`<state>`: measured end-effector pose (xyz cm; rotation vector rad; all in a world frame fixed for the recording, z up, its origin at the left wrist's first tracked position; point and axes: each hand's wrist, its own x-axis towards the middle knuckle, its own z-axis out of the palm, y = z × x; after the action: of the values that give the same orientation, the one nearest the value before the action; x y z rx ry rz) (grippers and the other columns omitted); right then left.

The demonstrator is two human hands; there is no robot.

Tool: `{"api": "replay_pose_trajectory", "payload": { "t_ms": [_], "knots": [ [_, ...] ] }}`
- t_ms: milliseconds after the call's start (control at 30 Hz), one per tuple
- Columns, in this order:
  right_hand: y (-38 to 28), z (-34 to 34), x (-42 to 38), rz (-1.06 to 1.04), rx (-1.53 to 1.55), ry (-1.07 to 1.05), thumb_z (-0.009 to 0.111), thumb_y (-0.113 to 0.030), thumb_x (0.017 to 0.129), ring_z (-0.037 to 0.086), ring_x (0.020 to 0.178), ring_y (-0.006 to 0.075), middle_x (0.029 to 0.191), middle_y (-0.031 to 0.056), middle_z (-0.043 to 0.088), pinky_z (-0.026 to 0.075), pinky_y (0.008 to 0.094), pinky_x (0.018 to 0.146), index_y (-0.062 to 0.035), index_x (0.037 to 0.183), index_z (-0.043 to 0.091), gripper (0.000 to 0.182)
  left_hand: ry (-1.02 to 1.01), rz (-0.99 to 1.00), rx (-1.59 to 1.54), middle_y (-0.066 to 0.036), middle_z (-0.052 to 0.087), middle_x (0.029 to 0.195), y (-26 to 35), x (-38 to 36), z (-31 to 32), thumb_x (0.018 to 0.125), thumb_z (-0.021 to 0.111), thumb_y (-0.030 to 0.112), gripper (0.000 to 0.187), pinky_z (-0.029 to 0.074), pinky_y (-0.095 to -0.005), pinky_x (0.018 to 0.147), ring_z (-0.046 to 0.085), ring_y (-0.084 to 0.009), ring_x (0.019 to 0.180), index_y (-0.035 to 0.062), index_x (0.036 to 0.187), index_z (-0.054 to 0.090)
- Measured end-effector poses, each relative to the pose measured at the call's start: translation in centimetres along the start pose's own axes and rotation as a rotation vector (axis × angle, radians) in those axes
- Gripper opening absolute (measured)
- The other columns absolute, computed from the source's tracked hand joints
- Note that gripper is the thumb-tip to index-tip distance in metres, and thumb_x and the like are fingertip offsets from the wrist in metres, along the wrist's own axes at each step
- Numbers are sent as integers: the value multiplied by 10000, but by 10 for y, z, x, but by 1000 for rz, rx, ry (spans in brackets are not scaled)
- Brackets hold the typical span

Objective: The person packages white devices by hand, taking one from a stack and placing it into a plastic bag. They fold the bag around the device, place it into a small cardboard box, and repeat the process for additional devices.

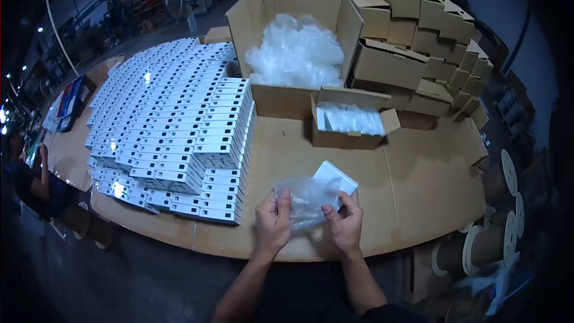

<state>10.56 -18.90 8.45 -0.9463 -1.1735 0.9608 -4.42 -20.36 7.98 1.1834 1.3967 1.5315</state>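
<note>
My left hand (273,221) and my right hand (345,222) both grip a clear plastic bag (307,200) just above the near edge of the cardboard-covered table (418,185). A small white box (336,178) sits partly behind the bag, its upper right corner sticking out; I cannot tell whether it is inside the bag. Each hand pinches one side of the bag between thumb and fingers.
Several rows of stacked white boxes (173,125) fill the table's left half. A big open carton of clear bags (296,54) stands at the back, a small open carton (350,122) in front of it, stacked brown cartons (418,36) at right. A person sits far left (30,179). Spools (490,242) hang at right.
</note>
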Motion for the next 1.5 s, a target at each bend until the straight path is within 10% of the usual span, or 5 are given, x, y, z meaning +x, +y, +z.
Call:
{"api": "replay_pose_trajectory", "payload": {
  "t_ms": [200, 333, 700, 1200, 1500],
  "knots": [
    [6, -6, -32, 71, -161, 17, 670, -224, 1038, 575, 970, 172, 1095, 103, 565, 458, 300, 858, 56, 894, 738, 322, -27, -157, -43, -69, 632, 798, -29, -22, -17, 1089, 557, 291, 372, 475, -284, 673, 569, -95, 751, -41, 981, 685],
    [9, -5, -43, 23, -242, 48, 694, -192, 1018, 583, 949, 198, 1083, 121, 539, 478, 308, 815, 45, 890, 751, 276, 295, 380, 420, -126, 601, 1073, -9, -28, -15, 891, 799, 129, 335, 480, -360, 866, 576, -243, 1030, -10, 1154, 645],
    [17, -17, -44, -148, -461, 28, 767, -45, 885, 628, 1006, 322, 1106, 208, 594, 516, 394, 858, 18, 903, 761, 66, -236, 749, 685, -99, 669, 1057, 9, -12, -11, 821, 807, 70, 261, 502, -411, 868, 646, -287, 1016, 42, 1041, 668],
    [13, -46, -51, 169, -401, -391, 832, -104, 847, 647, 1008, 307, 1092, 177, 612, 524, 385, 877, 15, 926, 753, 164, -438, -152, 264, -108, 623, 694, 4, 3, -31, 1094, 518, 203, 214, 546, -369, 717, 646, -203, 714, 1, 1085, 589],
    [20, -43, -44, 14, -395, -59, 834, -77, 856, 617, 958, 263, 1073, 137, 562, 510, 352, 804, 22, 896, 727, 151, -271, -119, -544, -171, 448, 1449, -37, -22, -26, 904, 823, 233, 931, 465, -378, 1093, 538, -241, 1290, -5, 1541, 187]
  ]
}}
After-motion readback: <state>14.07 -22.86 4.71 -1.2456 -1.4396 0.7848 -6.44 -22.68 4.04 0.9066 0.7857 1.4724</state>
